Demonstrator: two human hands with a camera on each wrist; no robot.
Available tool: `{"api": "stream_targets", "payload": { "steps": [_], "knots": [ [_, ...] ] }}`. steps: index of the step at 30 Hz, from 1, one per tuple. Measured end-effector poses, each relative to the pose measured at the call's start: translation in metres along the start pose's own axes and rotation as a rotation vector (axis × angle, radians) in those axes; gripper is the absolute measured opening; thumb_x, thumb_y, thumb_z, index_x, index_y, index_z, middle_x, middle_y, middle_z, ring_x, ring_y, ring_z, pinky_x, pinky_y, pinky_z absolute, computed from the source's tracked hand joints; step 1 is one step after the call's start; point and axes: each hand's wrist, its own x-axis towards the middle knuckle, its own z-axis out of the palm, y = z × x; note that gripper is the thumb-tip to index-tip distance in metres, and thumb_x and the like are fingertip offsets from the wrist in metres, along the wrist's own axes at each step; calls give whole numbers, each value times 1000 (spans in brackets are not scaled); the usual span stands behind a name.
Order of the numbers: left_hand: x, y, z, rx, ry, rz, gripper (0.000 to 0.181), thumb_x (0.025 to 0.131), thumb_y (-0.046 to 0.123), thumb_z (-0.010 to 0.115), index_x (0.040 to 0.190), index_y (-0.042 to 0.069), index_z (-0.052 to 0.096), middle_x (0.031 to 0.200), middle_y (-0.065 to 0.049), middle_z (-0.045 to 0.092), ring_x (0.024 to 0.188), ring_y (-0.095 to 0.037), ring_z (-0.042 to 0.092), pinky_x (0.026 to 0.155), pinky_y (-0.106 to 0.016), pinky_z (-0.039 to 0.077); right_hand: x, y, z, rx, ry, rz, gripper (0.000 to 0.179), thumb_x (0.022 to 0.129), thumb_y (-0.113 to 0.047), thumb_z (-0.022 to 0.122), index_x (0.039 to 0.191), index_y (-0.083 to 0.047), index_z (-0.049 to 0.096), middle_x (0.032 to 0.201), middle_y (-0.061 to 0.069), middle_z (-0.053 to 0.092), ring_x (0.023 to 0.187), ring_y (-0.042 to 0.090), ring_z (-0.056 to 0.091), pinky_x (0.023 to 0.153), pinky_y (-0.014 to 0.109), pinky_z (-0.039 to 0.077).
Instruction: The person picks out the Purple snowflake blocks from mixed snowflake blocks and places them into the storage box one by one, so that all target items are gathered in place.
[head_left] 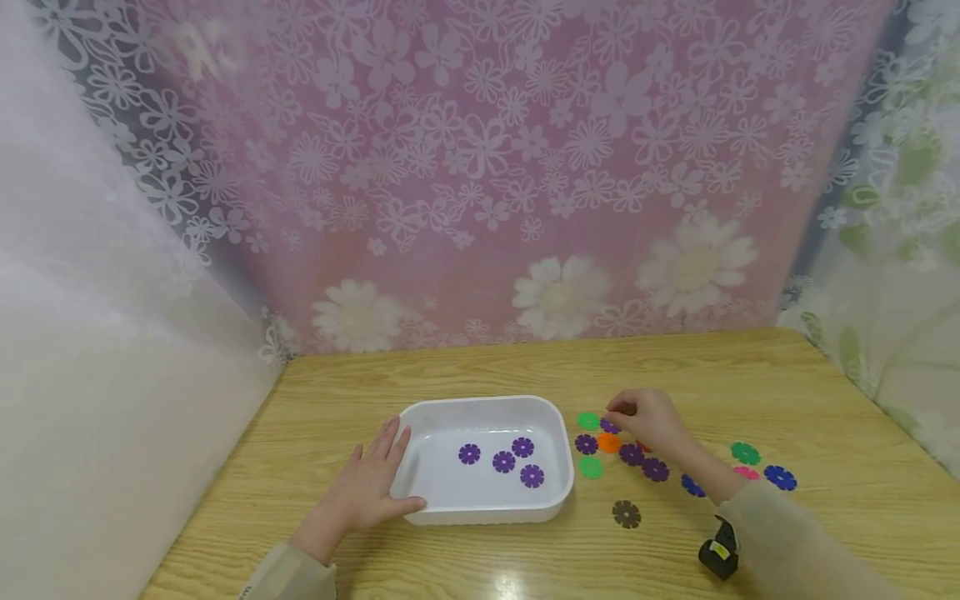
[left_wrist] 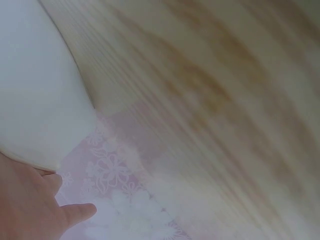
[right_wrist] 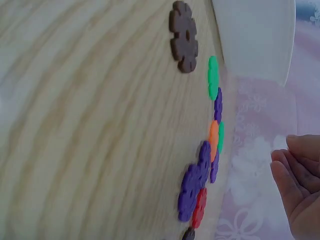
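Note:
A white plastic tray (head_left: 483, 513) holds several purple snowflake discs (head_left: 503, 462), lying apart on its floor. My left hand (head_left: 365, 483) rests on the tray's left end, fingers spread and thumb at the near corner; the left wrist view shows this hand (left_wrist: 32, 202) against the tray wall (left_wrist: 45, 85). Just right of the tray, my right hand (head_left: 651, 421) hovers above a purple disc (head_left: 609, 427). In the right wrist view, the fingers of the right hand (right_wrist: 302, 182) are loosely bent with nothing seen between them. That view shows the discs below lying on the table.
Around the right hand lie green discs (head_left: 591, 467), an orange disc (head_left: 609, 442) and purple discs (head_left: 656, 470). A brown disc (head_left: 626, 514) lies nearer. Farther right are a dark green disc (head_left: 746, 453) and blue disc (head_left: 781, 477). A flowered curtain (head_left: 480, 208) hangs behind the wooden table (head_left: 420, 379).

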Motion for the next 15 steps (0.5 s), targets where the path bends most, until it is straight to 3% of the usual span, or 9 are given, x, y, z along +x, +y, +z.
{"api": "stream_targets", "payload": {
  "steps": [15],
  "knots": [
    [0,3,-4,-9,-20,-10,98,74,64,52,140,0,17,145,-19,7,131,-31,12,92,-61,22,-2,18,0,-87,-93,62,11,78,-6,65,85,2,66,76,4,63,67,16,57,60,31,49]
  ]
}}
